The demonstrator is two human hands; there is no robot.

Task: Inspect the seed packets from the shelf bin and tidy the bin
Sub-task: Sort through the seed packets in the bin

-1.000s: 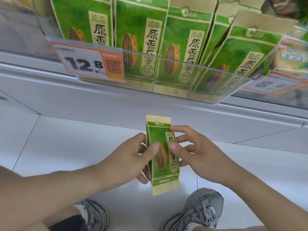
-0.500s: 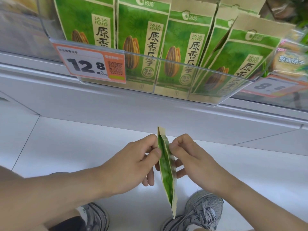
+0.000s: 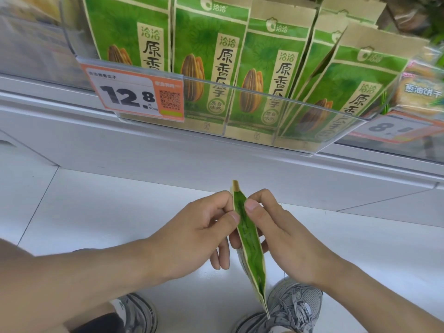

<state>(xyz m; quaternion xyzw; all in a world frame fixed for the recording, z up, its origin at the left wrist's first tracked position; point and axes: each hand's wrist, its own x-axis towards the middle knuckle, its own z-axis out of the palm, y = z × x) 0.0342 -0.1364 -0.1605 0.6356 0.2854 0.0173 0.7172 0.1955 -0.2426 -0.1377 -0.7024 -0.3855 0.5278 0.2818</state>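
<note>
I pinch one seed packet (image 3: pixel 249 243) edge-on between my left hand (image 3: pixel 192 239) and right hand (image 3: pixel 286 239), near me, below the shelf bin (image 3: pixel 240 104). I think I'm checking it. Next, slide it back in gently.

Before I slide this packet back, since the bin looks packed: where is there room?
Crowded: packets stand in tight rows across the clear bin. The rightmost packet leans, leaving a dark gap beside it. Both hands, left and right, pinch the held packet.
</note>
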